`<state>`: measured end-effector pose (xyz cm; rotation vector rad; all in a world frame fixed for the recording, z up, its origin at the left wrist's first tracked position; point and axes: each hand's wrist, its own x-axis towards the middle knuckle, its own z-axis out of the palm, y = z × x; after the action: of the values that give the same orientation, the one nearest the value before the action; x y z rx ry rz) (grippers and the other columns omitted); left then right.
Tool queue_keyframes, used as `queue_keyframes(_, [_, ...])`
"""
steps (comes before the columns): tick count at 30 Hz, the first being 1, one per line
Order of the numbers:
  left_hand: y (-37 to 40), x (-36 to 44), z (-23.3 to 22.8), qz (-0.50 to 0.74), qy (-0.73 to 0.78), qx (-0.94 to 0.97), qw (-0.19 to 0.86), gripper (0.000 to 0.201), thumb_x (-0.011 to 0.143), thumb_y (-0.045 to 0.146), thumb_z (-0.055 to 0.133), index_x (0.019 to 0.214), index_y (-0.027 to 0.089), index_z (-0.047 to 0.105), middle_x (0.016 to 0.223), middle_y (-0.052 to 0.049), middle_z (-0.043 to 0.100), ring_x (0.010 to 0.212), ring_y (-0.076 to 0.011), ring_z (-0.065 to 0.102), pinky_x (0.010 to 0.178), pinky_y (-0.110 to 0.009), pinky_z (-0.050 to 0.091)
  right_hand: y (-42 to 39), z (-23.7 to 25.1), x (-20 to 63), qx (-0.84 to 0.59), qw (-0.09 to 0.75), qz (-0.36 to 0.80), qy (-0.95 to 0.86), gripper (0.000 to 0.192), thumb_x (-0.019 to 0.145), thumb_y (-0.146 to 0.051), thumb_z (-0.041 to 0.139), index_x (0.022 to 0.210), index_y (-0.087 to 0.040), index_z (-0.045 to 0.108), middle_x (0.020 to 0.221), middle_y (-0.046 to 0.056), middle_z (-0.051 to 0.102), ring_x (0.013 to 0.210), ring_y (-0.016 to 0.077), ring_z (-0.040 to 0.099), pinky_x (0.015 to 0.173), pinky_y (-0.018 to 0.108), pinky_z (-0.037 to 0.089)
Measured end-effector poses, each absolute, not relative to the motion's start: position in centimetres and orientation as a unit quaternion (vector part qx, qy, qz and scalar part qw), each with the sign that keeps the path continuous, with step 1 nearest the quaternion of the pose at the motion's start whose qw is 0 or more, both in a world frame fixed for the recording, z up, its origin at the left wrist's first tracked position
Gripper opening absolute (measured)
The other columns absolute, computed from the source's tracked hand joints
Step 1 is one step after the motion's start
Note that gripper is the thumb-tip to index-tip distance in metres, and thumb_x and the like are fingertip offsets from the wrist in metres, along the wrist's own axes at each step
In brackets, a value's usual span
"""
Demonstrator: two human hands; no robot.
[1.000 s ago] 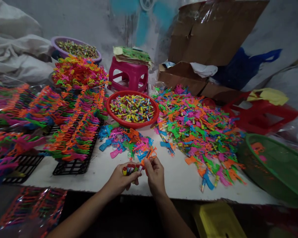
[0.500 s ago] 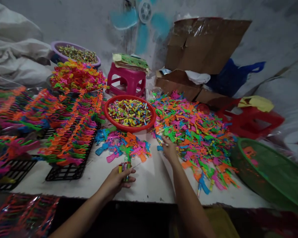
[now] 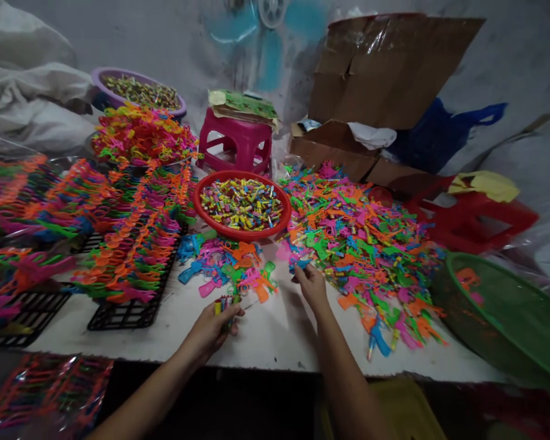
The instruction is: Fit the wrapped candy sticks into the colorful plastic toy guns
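Left hand: your left hand [image 3: 211, 327] rests near the front edge of the white table [image 3: 275, 333], fingers curled around a small bundle of tubes [image 3: 224, 304].
Bundle of tubes: short, slim pieces held upright side by side, their coloured tips (yellow, red, green) poking up above your fingers; finer detail is too small to tell.
Right hand: your right hand [image 3: 310, 285] reaches out to the near edge of the big toy pile [image 3: 362, 244], thumb and fingers pinched on a blue toy piece [image 3: 301, 264].
Blue toy piece: small, flat moulded plastic, bright blue, partly hidden by your fingertips, so its exact shape cannot be told; it sits right at the pile's fringe.
Big toy pile: loose pink, orange, green and blue plastic shapes spread across the table's right half.
Small toy pile: a lesser heap [image 3: 229, 269] of the same coloured pieces lies between your hands and the red bowl [image 3: 201, 211].
Red bowl: round, filled with short multicoloured tubes.
Left side: black wire racks [image 3: 132, 311] carry dense rows of coloured toys.
Right edge: a green basket [image 3: 508, 318] stands beside the pile.
Behind: a pink stool [image 3: 236, 143] and an open cardboard box [image 3: 376, 91].
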<state>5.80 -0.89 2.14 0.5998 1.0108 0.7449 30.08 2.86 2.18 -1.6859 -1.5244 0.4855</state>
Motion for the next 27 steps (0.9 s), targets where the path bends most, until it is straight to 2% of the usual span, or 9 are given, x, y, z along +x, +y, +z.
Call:
queue_keyframes(2, [-1.0, 6.3, 2.6, 0.331, 0.452, 0.298, 0.773, 0.030, 0.065, 0.038, 0.066, 0.075, 0.011, 0.056, 0.042, 0.004, 0.052, 0.026, -0.0028, 0.036, 0.028, -0.014, 0.011, 1.5, 2.2, 28.8, -0.649, 0.460, 0.294, -0.530, 0.029, 0.081, -0.041, 0.040, 0.066, -0.018, 0.048, 0.053, -0.001, 0.055, 0.044, 0.0121, 0.052, 0.045, 0.024, 0.041])
queue_keyframes(5, [-1.4, 6.9, 3.5, 0.338, 0.443, 0.322, 0.765, 0.034, 0.064, 0.036, 0.067, 0.085, 0.012, 0.057, 0.040, 0.006, 0.052, 0.024, -0.0019, 0.030, 0.030, -0.016, 0.012, -0.3, 2.3, 25.9, -0.567, 0.550, 0.466, -0.399, 0.026, 0.075, -0.041, 0.050, 0.064, -0.018, 0.047, 0.054, -0.003, 0.053, 0.040, 0.0091, 0.048, 0.041, 0.021, 0.037])
queue_keyframes(8, [-1.7, 7.1, 4.8, 0.355, 0.440, 0.344, 0.749, 0.037, 0.063, 0.036, 0.067, 0.091, 0.013, 0.056, 0.044, 0.005, 0.055, 0.026, -0.0028, 0.032, 0.031, -0.016, 0.016, -1.8, 2.8, 22.9, -0.505, 0.572, 0.529, -0.370, 0.022, 0.075, -0.038, 0.053, 0.069, -0.017, 0.051, 0.056, -0.003, 0.052, 0.043, 0.0080, 0.047, 0.044, 0.021, 0.037])
queue_keyframes(13, [-2.2, 6.9, 6.4, 0.383, 0.440, 0.370, 0.723, 0.032, 0.063, 0.035, 0.067, 0.085, 0.013, 0.058, 0.047, 0.004, 0.056, 0.030, -0.0028, 0.034, 0.034, -0.017, 0.019, -3.4, 3.7, 20.1, -0.509, 0.572, 0.500, -0.405, 0.021, 0.080, -0.035, 0.050, 0.070, -0.017, 0.053, 0.054, -0.004, 0.050, 0.049, 0.0086, 0.045, 0.051, 0.021, 0.037])
queue_keyframes(18, [-2.1, 6.6, 6.5, 0.442, 0.483, 0.334, 0.678, 0.028, 0.060, 0.034, 0.069, 0.074, 0.015, 0.054, 0.042, 0.007, 0.049, 0.033, -0.0033, 0.035, 0.035, -0.016, 0.018, -4.2, 4.6, 19.4, -0.533, 0.522, 0.462, -0.480, 0.025, 0.080, -0.038, 0.050, 0.069, -0.016, 0.056, 0.055, -0.002, 0.052, 0.053, 0.0111, 0.049, 0.054, 0.023, 0.039])
queue_keyframes(21, [-1.8, 6.3, 6.4, 0.433, 0.472, 0.302, 0.706, 0.029, 0.060, 0.037, 0.068, 0.070, 0.016, 0.051, 0.038, 0.009, 0.043, 0.031, -0.0027, 0.030, 0.034, -0.015, 0.016, -4.5, 5.7, 20.2, -0.487, 0.466, 0.490, -0.553, 0.027, 0.079, -0.040, 0.049, 0.081, -0.016, 0.063, 0.067, 0.002, 0.060, 0.062, 0.0146, 0.055, 0.060, 0.025, 0.043])
queue_keyframes(24, [-1.7, 6.0, 6.4, 0.399, 0.453, 0.282, 0.746, 0.031, 0.061, 0.037, 0.067, 0.078, 0.017, 0.050, 0.038, 0.011, 0.039, 0.030, -0.0025, 0.025, 0.033, -0.015, 0.011, -4.4, 6.6, 21.6, -0.447, 0.410, 0.505, -0.614, 0.026, 0.078, -0.038, 0.052, 0.087, -0.018, 0.066, 0.079, 0.004, 0.064, 0.076, 0.0185, 0.057, 0.072, 0.030, 0.044])
queue_keyframes(27, [-1.7, 6.0, 6.3, 0.371, 0.444, 0.292, 0.761, 0.030, 0.061, 0.038, 0.066, 0.070, 0.016, 0.048, 0.037, 0.009, 0.039, 0.031, -0.0019, 0.023, 0.032, -0.015, 0.010, -4.1, 6.7, 22.7, -0.465, 0.406, 0.501, -0.607, 0.022, 0.076, -0.034, 0.056, 0.089, -0.020, 0.067, 0.082, 0.003, 0.065, 0.079, 0.0192, 0.058, 0.074, 0.031, 0.044])
